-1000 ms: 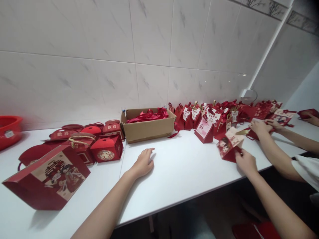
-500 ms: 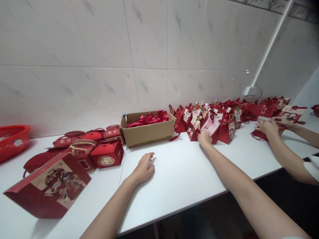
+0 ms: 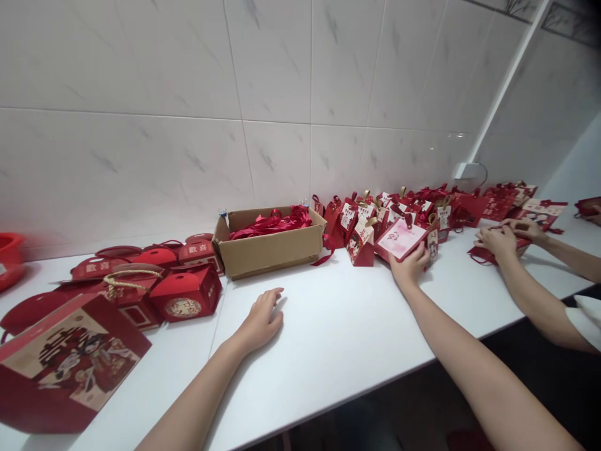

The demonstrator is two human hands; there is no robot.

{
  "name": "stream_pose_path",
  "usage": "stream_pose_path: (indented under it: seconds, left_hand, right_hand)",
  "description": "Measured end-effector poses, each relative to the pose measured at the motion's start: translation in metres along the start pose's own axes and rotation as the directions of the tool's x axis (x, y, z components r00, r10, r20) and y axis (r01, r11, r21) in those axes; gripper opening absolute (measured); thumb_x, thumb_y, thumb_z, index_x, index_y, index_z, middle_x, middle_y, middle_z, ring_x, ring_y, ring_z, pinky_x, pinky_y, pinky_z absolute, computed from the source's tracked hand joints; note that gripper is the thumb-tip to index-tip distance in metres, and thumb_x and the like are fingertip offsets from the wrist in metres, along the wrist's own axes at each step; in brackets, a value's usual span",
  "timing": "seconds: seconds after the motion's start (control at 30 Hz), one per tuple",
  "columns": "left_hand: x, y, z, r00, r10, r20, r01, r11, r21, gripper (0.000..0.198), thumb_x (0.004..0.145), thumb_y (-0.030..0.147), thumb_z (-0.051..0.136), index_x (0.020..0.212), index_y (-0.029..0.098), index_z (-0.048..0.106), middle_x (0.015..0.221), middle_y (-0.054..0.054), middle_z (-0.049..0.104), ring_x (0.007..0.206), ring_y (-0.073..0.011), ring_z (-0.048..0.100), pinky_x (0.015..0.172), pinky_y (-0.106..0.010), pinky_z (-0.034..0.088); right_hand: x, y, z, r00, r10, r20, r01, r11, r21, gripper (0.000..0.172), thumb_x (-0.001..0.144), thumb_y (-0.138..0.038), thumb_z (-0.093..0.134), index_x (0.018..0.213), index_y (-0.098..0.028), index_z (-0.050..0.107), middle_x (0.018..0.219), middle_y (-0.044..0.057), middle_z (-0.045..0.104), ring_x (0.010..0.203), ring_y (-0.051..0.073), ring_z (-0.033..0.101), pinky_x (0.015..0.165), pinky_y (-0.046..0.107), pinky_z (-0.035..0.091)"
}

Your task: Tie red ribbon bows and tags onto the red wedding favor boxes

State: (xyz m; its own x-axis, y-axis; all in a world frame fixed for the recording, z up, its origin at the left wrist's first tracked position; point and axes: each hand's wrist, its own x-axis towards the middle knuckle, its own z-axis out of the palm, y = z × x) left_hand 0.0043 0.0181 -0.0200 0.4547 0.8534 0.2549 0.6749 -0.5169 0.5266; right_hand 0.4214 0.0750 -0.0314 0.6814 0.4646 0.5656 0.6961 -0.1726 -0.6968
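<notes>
My right hand (image 3: 411,263) grips the lower edge of a red gift box with a pale pink front (image 3: 400,238), which leans back among other small gift boxes. A dark red ribbon shows at its top. Just left of it stands a red and cream gift box (image 3: 361,243) with a drawn figure on its side. My left hand (image 3: 261,319) rests on the white table (image 3: 319,338), fingers loosely stretched out, holding nothing. Beyond it sits a cardboard box (image 3: 272,252) with shiny red ribbons (image 3: 277,223) inside.
Red lidded boxes (image 3: 188,294) and a large red gift bag (image 3: 89,357) stand at left, near a red plastic basin (image 3: 10,260). On the right, a co-worker's hands (image 3: 504,241) handle a red box (image 3: 483,252). Several small gift boxes line the tiled wall (image 3: 272,69).
My right hand has shifted right to the lower edge of the pink-fronted gift box, which now tips further back. My left hand stays on the table. The view has turned slightly.
</notes>
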Motion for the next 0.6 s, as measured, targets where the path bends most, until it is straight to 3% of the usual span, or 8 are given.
stream_pose_path:
  seconds: [0.1, 0.23, 0.3, 0.43, 0.53, 0.6]
  left_hand:
    - [0.000, -0.001, 0.000, 1.000, -0.005, 0.006, 0.005, 1.000, 0.001, 0.044, 0.082, 0.021, 0.043, 0.126, 0.019, 0.039, 0.125, -0.014, 0.050, 0.114, -0.0266, 0.050, 0.097, -0.044, 0.041]
    - [0.000, -0.001, 0.000, 1.000, -0.021, 0.015, 0.021, 1.000, -0.006, 0.044, 0.082, 0.022, 0.043, 0.126, 0.019, 0.038, 0.126, -0.014, 0.048, 0.114, -0.0266, 0.049, 0.097, -0.044, 0.041]
    - [0.000, 0.000, 0.000, 0.999, -0.033, 0.019, 0.034, 0.999, -0.017, 0.044, 0.083, 0.022, 0.043, 0.126, 0.018, 0.038, 0.127, -0.014, 0.047, 0.113, -0.0260, 0.050, 0.097, -0.044, 0.041]
    - [0.000, 0.001, -0.001, 0.999, -0.046, 0.025, 0.047, 0.998, -0.032, 0.044, 0.083, 0.023, 0.043, 0.126, 0.017, 0.037, 0.127, -0.015, 0.046, 0.111, -0.0254, 0.051, 0.096, -0.044, 0.042]
    - [-0.001, 0.001, -0.001, 0.999, -0.044, 0.032, 0.045, 0.999, -0.027, 0.044, 0.083, 0.023, 0.043, 0.127, 0.017, 0.037, 0.126, -0.014, 0.047, 0.112, -0.0260, 0.051, 0.096, -0.045, 0.041]
    - [-0.001, 0.000, 0.000, 0.999, -0.037, 0.027, 0.037, 0.999, -0.021, 0.045, 0.083, 0.023, 0.043, 0.127, 0.018, 0.037, 0.125, -0.014, 0.047, 0.112, -0.0261, 0.050, 0.096, -0.045, 0.041]
  right_hand:
    - [0.005, 0.006, 0.004, 0.995, 0.044, 0.088, -0.050, 0.996, 0.068, 0.095, 0.069, -0.045, 0.060, 0.138, 0.002, 0.014, 0.134, 0.029, 0.032, 0.126, 0.037, 0.033, 0.103, 0.044, 0.030]
    - [0.010, 0.008, 0.012, 0.976, -0.084, 0.201, 0.045, 0.981, 0.191, 0.087, 0.063, -0.044, 0.066, 0.135, -0.008, 0.030, 0.133, 0.019, 0.041, 0.123, 0.028, 0.040, 0.103, 0.034, 0.032]
    - [0.016, 0.009, 0.016, 0.974, -0.094, 0.208, 0.031, 0.957, 0.287, 0.082, 0.065, -0.047, 0.064, 0.133, -0.008, 0.036, 0.136, 0.019, 0.037, 0.126, 0.027, 0.037, 0.106, 0.034, 0.028]
    - [0.031, 0.015, 0.023, 0.982, -0.030, 0.188, -0.045, 0.923, 0.381, 0.068, 0.081, -0.057, 0.039, 0.131, -0.012, 0.042, 0.149, 0.015, 0.021, 0.137, 0.024, 0.021, 0.112, 0.035, 0.016]
    - [0.039, 0.022, 0.027, 0.974, 0.036, 0.225, -0.128, 0.904, 0.408, 0.077, 0.080, -0.063, 0.038, 0.140, -0.016, 0.029, 0.152, 0.013, 0.012, 0.141, 0.027, 0.009, 0.112, 0.043, 0.013]
    - [0.042, 0.025, 0.030, 0.968, 0.069, 0.240, -0.166, 0.896, 0.412, 0.085, 0.077, -0.066, 0.043, 0.143, -0.017, 0.021, 0.152, 0.014, 0.012, 0.141, 0.029, 0.008, 0.111, 0.048, 0.014]
